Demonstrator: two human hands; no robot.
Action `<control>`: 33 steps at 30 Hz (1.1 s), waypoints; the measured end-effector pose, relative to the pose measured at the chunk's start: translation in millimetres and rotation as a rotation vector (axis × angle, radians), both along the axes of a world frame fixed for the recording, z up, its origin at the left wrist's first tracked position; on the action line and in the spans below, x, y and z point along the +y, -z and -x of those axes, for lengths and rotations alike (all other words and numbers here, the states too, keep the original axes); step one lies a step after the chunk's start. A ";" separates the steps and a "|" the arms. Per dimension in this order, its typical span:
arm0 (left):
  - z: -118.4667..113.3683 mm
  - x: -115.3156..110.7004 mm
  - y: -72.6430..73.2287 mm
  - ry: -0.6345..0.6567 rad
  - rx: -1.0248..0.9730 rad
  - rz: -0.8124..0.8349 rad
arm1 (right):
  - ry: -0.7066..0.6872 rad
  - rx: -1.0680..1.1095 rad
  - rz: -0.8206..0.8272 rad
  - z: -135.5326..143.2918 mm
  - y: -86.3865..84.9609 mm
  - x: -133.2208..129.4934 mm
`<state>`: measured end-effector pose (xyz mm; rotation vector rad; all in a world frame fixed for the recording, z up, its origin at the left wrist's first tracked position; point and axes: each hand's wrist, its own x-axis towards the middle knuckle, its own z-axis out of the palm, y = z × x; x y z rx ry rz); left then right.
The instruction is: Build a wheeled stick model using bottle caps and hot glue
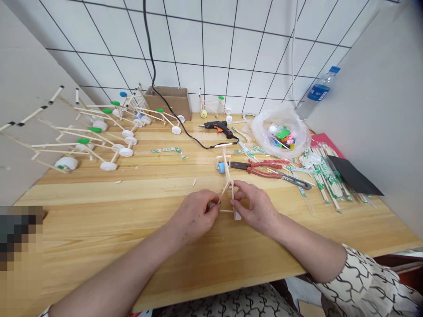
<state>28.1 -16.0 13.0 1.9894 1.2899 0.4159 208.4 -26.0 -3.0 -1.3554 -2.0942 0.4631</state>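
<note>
The stick frame [227,169] sits near the front edge of the desk [99,211], between the two hands, its single stem pointing away toward the wall and its two splayed legs toward the person. The left hand [200,212] pinches the left leg between thumb and fingers; the right hand [256,206] grips the other leg, just above a white wheel [237,216]. Holding both legs at once probably keeps their spread even and stops the light frame from twisting. Whether the left fingertips also press on a wheel is hard to tell, as they cover that end.

Red-handled pliers [250,168] and a cutter [295,180] lie to the right, likely for easy reach. The glue gun [218,127] rests further back, its black cable [172,111] running up the wall. Similar wheeled frames [108,166] are grouped at the left, seemingly to leave working room.

The bottle [319,92] bears a blue label with pale marks too small to read. Green printing on the stick wrappers [168,150] is likewise illegible.
</note>
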 end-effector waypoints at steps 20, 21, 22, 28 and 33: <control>1.2 0.0 0.4 0.034 0.004 -0.054 | 0.009 -0.004 0.102 0.4 0.2 -3.3; 1.3 0.1 0.2 0.038 0.006 -0.054 | 0.008 -0.010 0.103 0.0 -0.2 -2.9; 1.4 0.2 -0.1 0.041 0.006 -0.054 | 0.006 -0.013 0.105 -0.4 -0.8 -2.6; 2.0 1.0 -1.7 0.055 0.013 -0.034 | -0.002 0.036 0.192 -1.4 -8.4 -0.5; 2.1 1.6 -2.4 0.057 0.019 -0.004 | 0.006 0.072 0.236 0.2 -11.3 2.3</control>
